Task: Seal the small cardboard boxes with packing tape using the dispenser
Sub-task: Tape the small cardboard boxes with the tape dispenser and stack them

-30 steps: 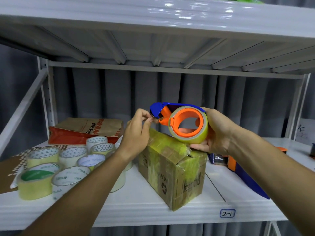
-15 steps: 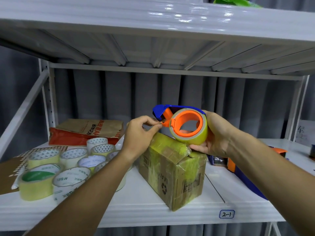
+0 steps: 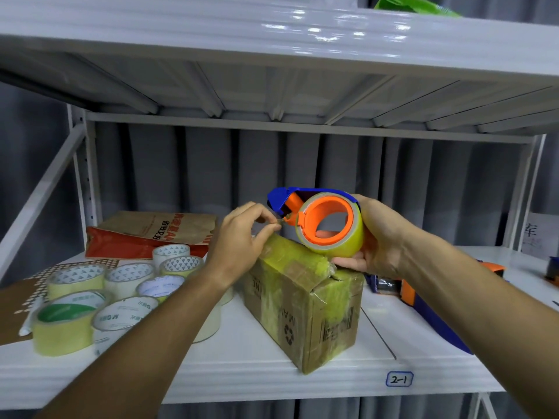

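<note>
The dispenser (image 3: 325, 225) is clasped in the right hand (image 3: 381, 237) just above the box (image 3: 305, 306) on the shelf (image 3: 242, 367); its tape end (image 3: 282, 220) is pinched by the left hand (image 3: 242, 240); spare rolls (image 3: 99, 300) are seen leftward.

Bright, even light from overhead/front. Strong specular glare streaks on the glossy white upper metal shelf (image 3: 302, 28), above both hands. Underside of that shelf is in shade; grey curtain backdrop (image 3: 196, 170) behind the hands is dim. Soft shadows under the left hand (image 3: 242, 237) and forearms. Centre is sharp; fingertips slightly motion-blurred. Wide-angle distortion: shelf edges bow, uprights lean at frame edges. Far right of the right hand (image 3: 381, 237) is softer.
</note>
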`<state>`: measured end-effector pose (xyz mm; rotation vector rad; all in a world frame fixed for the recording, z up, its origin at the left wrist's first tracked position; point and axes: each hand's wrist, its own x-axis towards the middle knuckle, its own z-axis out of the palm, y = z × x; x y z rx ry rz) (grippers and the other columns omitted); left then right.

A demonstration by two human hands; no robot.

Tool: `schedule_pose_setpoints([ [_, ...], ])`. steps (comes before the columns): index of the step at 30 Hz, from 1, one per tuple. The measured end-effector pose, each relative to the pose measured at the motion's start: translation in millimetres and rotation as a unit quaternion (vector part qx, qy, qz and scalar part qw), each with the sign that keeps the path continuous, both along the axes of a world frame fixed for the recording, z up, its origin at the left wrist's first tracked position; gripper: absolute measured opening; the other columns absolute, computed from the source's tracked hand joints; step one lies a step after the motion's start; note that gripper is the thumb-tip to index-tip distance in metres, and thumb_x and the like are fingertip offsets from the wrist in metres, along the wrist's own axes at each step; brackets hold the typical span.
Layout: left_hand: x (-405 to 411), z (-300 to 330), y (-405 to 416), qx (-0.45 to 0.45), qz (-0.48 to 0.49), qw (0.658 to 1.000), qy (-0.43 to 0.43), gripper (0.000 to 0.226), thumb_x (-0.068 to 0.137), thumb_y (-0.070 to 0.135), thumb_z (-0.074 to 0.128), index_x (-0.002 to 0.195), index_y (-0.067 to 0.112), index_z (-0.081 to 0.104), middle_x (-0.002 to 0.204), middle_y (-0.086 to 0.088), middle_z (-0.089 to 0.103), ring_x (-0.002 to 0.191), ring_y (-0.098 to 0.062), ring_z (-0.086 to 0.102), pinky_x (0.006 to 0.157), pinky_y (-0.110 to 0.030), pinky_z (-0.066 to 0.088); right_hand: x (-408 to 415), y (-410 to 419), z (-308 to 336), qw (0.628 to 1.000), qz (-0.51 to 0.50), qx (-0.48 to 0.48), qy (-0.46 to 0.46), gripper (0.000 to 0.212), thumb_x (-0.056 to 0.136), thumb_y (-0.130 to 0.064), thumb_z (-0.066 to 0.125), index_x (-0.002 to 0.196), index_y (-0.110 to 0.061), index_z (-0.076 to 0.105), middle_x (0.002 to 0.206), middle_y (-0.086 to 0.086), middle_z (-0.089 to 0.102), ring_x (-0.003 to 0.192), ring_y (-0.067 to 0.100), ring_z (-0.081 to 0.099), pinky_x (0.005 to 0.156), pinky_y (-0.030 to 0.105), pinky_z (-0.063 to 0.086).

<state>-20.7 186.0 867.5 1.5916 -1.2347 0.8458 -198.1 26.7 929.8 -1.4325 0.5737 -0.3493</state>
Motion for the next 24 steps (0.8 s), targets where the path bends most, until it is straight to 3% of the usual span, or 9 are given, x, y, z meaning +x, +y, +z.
schedule_pose_setpoints([
  [3, 2.6, 2.1, 1.8, 0.002, -0.015, 0.999, 0.029, 0.007, 0.086, 0.023, 0.078, 0.084, 0.026, 0.072, 0.085, 0.017, 0.069, 0.085, -0.007, 0.066, 0.07, -0.033, 0.055, 0.4, 2.9, 5.3, 1.0, -0.008, -0.015, 0.011, 0.049, 0.079, -0.068, 0.061, 0.098, -0.024, 0.071, 0.094, 0.011, 0.077, 0.08, 0.027, 0.075, 0.056, 0.04, 0.06],
  [8, 5.6, -1.5, 2.7, 0.025, -0.017, 0.998, 0.056, 0.013, 0.087, 0.019, 0.077, 0.082, 0.024, 0.066, 0.082, 0.014, 0.071, 0.079, -0.006, 0.069, 0.071, -0.038, 0.058, 0.1, 7.3, 19.8, 0.997, 0.003, -0.066, 0.033, 0.053, 0.08, -0.068, 0.06, 0.102, -0.02, 0.069, 0.1, 0.014, 0.075, 0.081, 0.03, 0.075, 0.062, 0.045, 0.061],
  [14, 6.3, -5.0, -0.9, 0.029, 0.013, 0.997, 0.069, 0.016, 0.091, 0.021, 0.071, 0.081, 0.024, 0.06, 0.083, 0.009, 0.069, 0.078, -0.012, 0.068, 0.068, -0.044, 0.057, -2.9, 8.4, 21.2, 0.997, 0.01, -0.062, 0.046, 0.054, 0.08, -0.065, 0.064, 0.108, -0.019, 0.067, 0.107, 0.015, 0.072, 0.086, 0.034, 0.074, 0.067, 0.048, 0.061],
  [19, 7.1, -3.3, 2.1, 0.032, -0.005, 0.999, 0.024, 0.015, 0.093, 0.017, 0.068, 0.083, 0.022, 0.057, 0.085, 0.01, 0.064, 0.079, -0.013, 0.065, 0.067, -0.045, 0.055, -9.4, 1.5, 15.4, 1.0, 0.018, -0.02, 0.01, 0.042, 0.081, -0.058, 0.066, 0.097, -0.019, 0.07, 0.093, 0.004, 0.076, 0.086, 0.032, 0.074, 0.07, 0.052, 0.059],
  [24, 5.8, -6.3, 5.8, 0.048, -0.023, 0.998, -0.036, 0.023, 0.094, 0.011, 0.065, 0.084, 0.024, 0.049, 0.086, 0.013, 0.052, 0.075, -0.015, 0.057, 0.063, -0.046, 0.05, -13.4, 2.1, 7.2, 1.0, -0.003, -0.015, 0.009, 0.041, 0.082, -0.054, 0.066, 0.102, -0.019, 0.069, 0.104, 0.012, 0.072, 0.087, 0.033, 0.073, 0.058, 0.046, 0.058],
])
